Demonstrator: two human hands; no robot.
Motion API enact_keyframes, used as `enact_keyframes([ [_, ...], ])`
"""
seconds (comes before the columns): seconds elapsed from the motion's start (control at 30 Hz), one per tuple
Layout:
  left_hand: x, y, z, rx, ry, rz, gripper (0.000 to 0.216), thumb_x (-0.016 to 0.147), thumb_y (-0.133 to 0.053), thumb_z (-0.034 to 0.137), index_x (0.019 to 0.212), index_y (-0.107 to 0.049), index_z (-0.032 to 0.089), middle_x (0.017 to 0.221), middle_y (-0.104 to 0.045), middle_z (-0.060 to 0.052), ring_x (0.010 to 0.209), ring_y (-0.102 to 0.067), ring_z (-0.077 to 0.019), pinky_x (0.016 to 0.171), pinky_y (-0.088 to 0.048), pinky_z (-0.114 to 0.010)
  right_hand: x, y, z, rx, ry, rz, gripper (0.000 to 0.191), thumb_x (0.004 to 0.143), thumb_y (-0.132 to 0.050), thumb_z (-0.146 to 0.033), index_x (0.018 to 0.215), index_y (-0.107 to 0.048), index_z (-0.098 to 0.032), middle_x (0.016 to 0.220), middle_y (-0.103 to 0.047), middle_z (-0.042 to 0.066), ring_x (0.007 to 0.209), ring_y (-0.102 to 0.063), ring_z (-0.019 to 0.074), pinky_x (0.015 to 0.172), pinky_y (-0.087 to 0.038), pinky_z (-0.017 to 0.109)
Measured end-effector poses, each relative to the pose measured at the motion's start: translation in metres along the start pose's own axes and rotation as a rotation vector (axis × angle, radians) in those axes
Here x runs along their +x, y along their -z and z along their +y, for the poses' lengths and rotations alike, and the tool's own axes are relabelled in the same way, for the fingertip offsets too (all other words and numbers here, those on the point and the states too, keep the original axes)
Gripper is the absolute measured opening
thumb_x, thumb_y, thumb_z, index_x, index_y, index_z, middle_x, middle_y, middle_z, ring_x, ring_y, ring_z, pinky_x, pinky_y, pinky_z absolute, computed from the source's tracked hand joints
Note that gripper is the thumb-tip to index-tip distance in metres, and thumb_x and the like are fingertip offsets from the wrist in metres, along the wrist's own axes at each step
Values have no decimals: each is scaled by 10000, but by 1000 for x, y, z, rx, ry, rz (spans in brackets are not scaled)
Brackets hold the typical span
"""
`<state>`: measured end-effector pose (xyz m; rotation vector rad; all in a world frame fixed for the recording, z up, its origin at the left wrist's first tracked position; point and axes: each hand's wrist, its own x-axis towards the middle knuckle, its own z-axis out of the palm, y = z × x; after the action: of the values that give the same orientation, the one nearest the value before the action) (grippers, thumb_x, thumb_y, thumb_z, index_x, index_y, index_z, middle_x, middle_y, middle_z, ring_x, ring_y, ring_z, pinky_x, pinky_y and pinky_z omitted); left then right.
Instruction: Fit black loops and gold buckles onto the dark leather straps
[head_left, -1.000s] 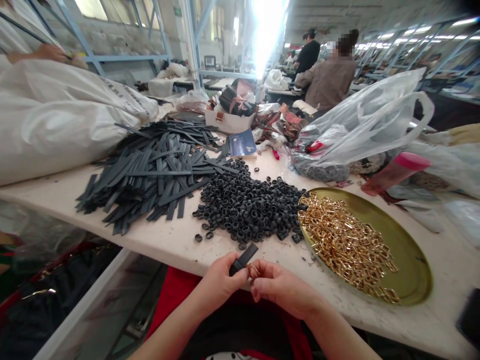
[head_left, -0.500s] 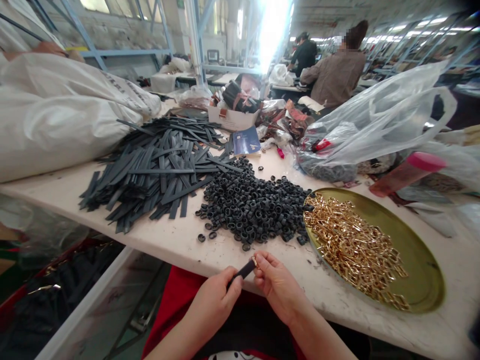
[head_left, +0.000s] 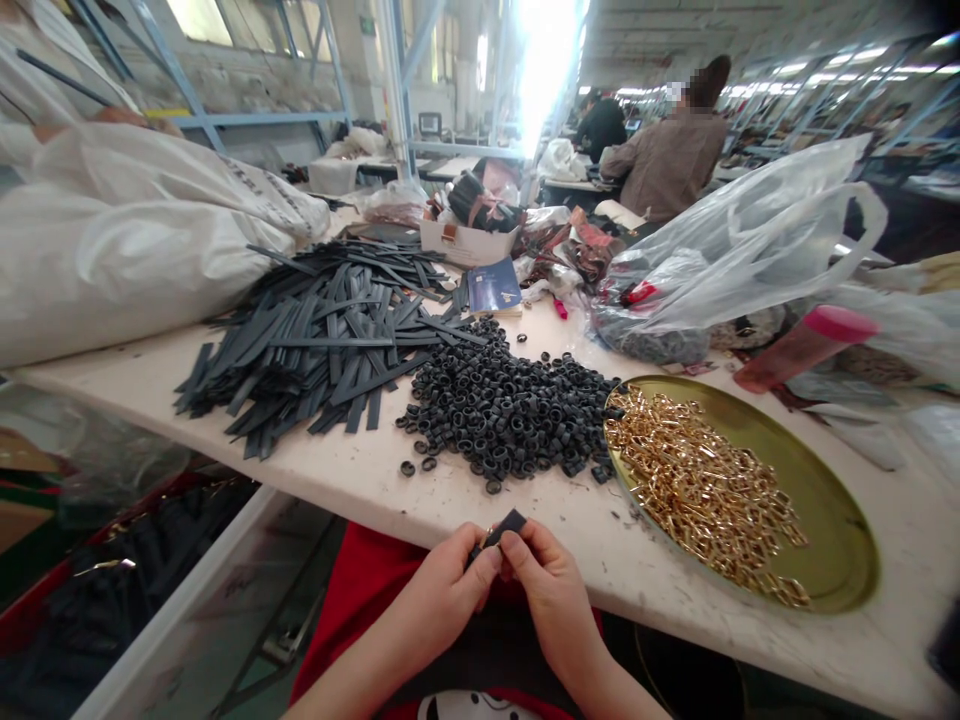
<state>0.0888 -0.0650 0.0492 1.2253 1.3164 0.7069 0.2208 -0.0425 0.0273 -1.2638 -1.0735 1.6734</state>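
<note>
Just past the table's front edge, my left hand (head_left: 454, 575) and my right hand (head_left: 541, 560) meet around one dark strap (head_left: 511, 522). The fingers of both are closed on it, and its flat end sticks up between them. A glint of gold, seemingly a buckle, shows at my left fingertips; most of it is covered. Beyond my hands lies a heap of small black loops (head_left: 517, 400). To its left is a pile of dark straps (head_left: 322, 330). On the right, gold buckles (head_left: 697, 480) fill much of a round, gold-coloured tray (head_left: 840, 540).
A large white sack (head_left: 135, 240) leans at the left. Behind the piles are a blue booklet (head_left: 493, 285) and a white box (head_left: 465, 243). A clear plastic bag (head_left: 720, 260) and a pink-capped bottle (head_left: 806, 350) stand at the right. A person (head_left: 667, 165) sits further back.
The strap's end now points up to the right between my hands, where before the gold piece was at my right fingertips. My hands have drawn closer together. The view has shifted slightly.
</note>
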Motion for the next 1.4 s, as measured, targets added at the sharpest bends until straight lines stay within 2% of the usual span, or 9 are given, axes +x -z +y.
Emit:
enact_keyframes([
  [0.23,2,-7,2,-129,85,53,277,824,-377,414,722,-433,163,529,-448,44,364,-318,-61,362,-227,-184,1,-2,-8,-12,-42,16,332,767,-523,-504,704,-490,-179,638,-493,-31,586,-448,106,568,-387,235],
  [0.5,2,-4,-4,-115,99,45,247,822,-412,371,689,-439,165,561,-462,39,427,-352,-78,425,-280,-200,1,12,9,-564,499,31,108,827,-485,-283,781,-556,-216,802,-588,40,794,-532,174,732,-417,302],
  [0.57,2,-4,-6,-70,70,97,236,826,-415,338,671,-448,164,577,-468,31,490,-392,-92,483,-309,-207,4,13,8,-518,415,8,86,799,-529,-289,770,-556,-213,786,-585,34,782,-533,177,719,-420,306],
  [0.7,4,-2,-7,-53,51,122,236,825,-415,319,653,-457,163,590,-482,19,564,-429,-110,541,-325,-212,11,9,1,-113,-75,-102,210,773,-558,-397,751,-502,-196,661,-530,-28,617,-492,123,603,-408,259],
  [0.77,6,-1,-6,-75,78,99,238,818,-417,327,654,-463,161,576,-481,22,523,-412,-101,506,-313,-206,13,7,-2,12,-170,-138,250,766,-567,-425,753,-486,-189,638,-517,-44,590,-475,102,585,-394,237],
  [1.07,12,2,-9,-182,176,36,252,798,-407,402,713,-433,166,546,-495,28,395,-344,-79,402,-262,-199,16,8,-5,-147,-49,-90,267,778,-532,-452,749,-485,-191,637,-516,-27,599,-474,117,571,-387,246],
  [1.23,6,0,-2,19,103,102,253,815,-398,336,631,-438,168,570,-480,18,537,-435,-114,514,-320,-220,6,13,1,-513,222,-46,143,787,-519,-334,756,-520,-194,730,-550,10,705,-504,151,666,-390,282],
  [1.3,0,-2,1,120,93,126,230,819,-409,307,643,-453,166,598,-497,17,587,-455,-122,538,-316,-222,3,16,2,-499,174,-41,145,765,-538,-330,748,-494,-193,697,-524,-4,670,-490,142,637,-385,274],
  [1.4,-8,-2,4,137,96,39,241,819,-452,346,664,-475,163,600,-519,29,573,-456,-113,520,-307,-213,0,19,-1,-266,-48,-154,220,737,-565,-370,764,-436,-195,646,-458,-44,601,-445,110,569,-364,240],
])
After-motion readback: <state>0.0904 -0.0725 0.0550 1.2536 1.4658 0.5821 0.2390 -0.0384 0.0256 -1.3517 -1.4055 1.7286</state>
